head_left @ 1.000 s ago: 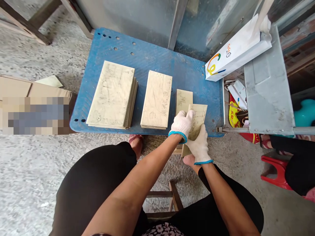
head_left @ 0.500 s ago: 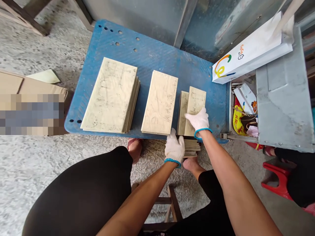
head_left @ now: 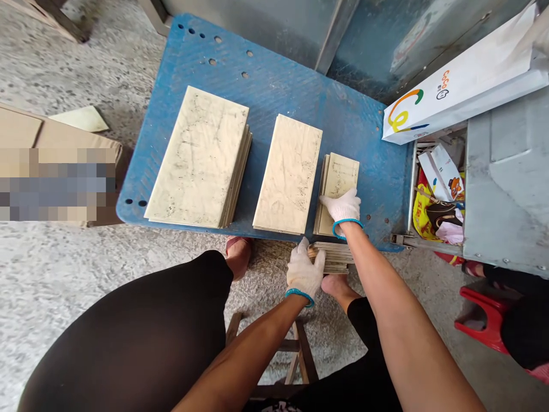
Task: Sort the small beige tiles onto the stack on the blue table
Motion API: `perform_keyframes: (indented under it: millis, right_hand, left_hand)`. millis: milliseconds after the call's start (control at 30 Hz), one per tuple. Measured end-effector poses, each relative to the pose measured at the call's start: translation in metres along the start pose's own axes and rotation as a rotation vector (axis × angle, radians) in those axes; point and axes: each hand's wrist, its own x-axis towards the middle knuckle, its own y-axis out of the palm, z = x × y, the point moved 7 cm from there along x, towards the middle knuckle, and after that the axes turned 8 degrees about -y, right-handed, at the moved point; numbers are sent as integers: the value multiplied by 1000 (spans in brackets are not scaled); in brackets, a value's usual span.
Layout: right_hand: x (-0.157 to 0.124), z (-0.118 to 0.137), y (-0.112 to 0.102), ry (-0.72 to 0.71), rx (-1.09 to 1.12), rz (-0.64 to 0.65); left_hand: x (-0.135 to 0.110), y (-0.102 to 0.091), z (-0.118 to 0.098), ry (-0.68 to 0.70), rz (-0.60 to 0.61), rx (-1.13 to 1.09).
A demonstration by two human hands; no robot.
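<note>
My right hand (head_left: 343, 208), in a white glove, lies flat with fingers spread on the near end of a small stack of beige tiles (head_left: 341, 174) on the blue platform (head_left: 274, 91). My left hand (head_left: 303, 269), also gloved, grips the left end of another stack of small tiles (head_left: 332, 257) held below the platform's front edge, above my bare foot (head_left: 337, 286). Two bigger stacks stand further left: a medium stack (head_left: 289, 171) and a large stack (head_left: 201, 157).
A white paper bag (head_left: 463, 80) leans at the right over a metal bin (head_left: 506, 171) with packets inside. A cardboard box (head_left: 55, 171) lies on the concrete floor at left. A red stool (head_left: 480, 317) and another person's dark clothing are at right.
My right hand carried one tile from the lower stack onto the small stack on the platform and now rests flat on it. My left hand dropped to grip the lower stack.
</note>
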Motion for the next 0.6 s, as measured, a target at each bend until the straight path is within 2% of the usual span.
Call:
perform_keyframes:
  millis: [233, 367, 600]
  right_hand:
    - [-5, 1, -1, -100, -36, -46]
    - [-7, 1, -1, -139, -40, -63]
    - [-10, 4, -1, -109, -95, -77]
  left_hand:
    - [-4, 19, 16, -117, 134, 46]
    - [-3, 25, 16, -100, 152, 99]
    - [-1, 33, 18, -84, 157, 142]
